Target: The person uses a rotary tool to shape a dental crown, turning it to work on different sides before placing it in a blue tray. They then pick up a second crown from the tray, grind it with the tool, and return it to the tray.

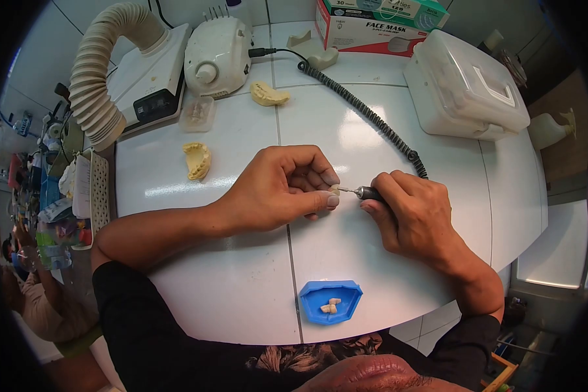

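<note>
Between the thumb and fingertips of my left hand (282,187) is a small tooth-coloured dental piece (335,189), mostly hidden by the fingers. My right hand (413,212) grips a dark rotary handpiece (370,193), whose thin metal bur points left and meets or nearly touches the piece. Its coiled black cable (366,108) runs back to a white motor control unit (217,62). Closer to my body, a blue tray (304,302) holds several small tooth-coloured pieces (330,306). Two yellowish plaster dental casts lie beyond my hands, one (196,161) to the left, another (269,95) farther back.
A white machine (151,81) with a ribbed hose (98,78) stands back left, beside a small clear box (197,114). At back right are a face mask box (372,34) and a white lidded case (464,85). Another person (52,300) sits far left, past a basket (100,196).
</note>
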`<state>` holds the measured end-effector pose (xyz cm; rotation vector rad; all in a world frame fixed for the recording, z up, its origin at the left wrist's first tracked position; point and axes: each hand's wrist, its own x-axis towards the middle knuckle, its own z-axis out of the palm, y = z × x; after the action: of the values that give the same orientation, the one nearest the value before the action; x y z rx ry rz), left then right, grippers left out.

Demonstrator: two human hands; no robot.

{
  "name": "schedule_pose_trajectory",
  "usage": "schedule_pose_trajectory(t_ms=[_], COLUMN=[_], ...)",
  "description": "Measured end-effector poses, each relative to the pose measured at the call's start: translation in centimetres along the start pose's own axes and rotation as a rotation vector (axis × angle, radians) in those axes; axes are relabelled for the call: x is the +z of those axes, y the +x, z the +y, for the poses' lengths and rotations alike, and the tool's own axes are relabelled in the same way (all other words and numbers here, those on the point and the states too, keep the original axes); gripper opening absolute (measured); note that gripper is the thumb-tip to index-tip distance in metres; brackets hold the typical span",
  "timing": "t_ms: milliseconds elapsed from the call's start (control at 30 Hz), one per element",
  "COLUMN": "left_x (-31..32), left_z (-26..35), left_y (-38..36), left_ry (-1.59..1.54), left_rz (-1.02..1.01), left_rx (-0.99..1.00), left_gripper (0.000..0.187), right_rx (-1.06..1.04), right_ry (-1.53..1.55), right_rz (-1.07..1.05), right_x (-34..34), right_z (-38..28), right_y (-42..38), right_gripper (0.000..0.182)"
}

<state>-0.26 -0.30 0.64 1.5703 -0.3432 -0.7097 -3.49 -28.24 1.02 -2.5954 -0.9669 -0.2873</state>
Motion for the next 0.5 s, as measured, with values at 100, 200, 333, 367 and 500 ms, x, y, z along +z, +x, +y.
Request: schedule_pose_trajectory(t_ms=[100, 200, 333, 367, 500], left_x=[0.01, -0.02, 0.04, 0.05, 0.07], left_z=[-0.12, -0.40, -0.33, -0.33, -0.10], left_y=[0.05, 0.10, 0.09, 0.10, 0.11], left_ry=[-0.019, -0.019, -0.005, -0.011, 0.004], left_rz=[0.006, 0.017, 0.032, 0.034, 0.034], left_rx=[0.008, 0.021, 0.020, 0.018, 0.009], left_gripper=[0.026, 0.025, 0.024, 0.024, 0.024], right_rx=[0.002, 0.003, 0.003, 0.002, 0.011], right_ry=[-0.003, -0.013, -0.017, -0.018, -0.030], right_rz=[-0.005, -0.006, -0.005, -0.002, 0.007], right_x=[0.00, -0.03, 0.04, 0.05, 0.12], right_z=[-0.03, -0.06, -0.08, -0.08, -0.09], right_y=[-0.01, 0.02, -0.01, 0.00, 0.03], right_gripper=[0.025, 0.024, 0.024, 0.025, 0.025])
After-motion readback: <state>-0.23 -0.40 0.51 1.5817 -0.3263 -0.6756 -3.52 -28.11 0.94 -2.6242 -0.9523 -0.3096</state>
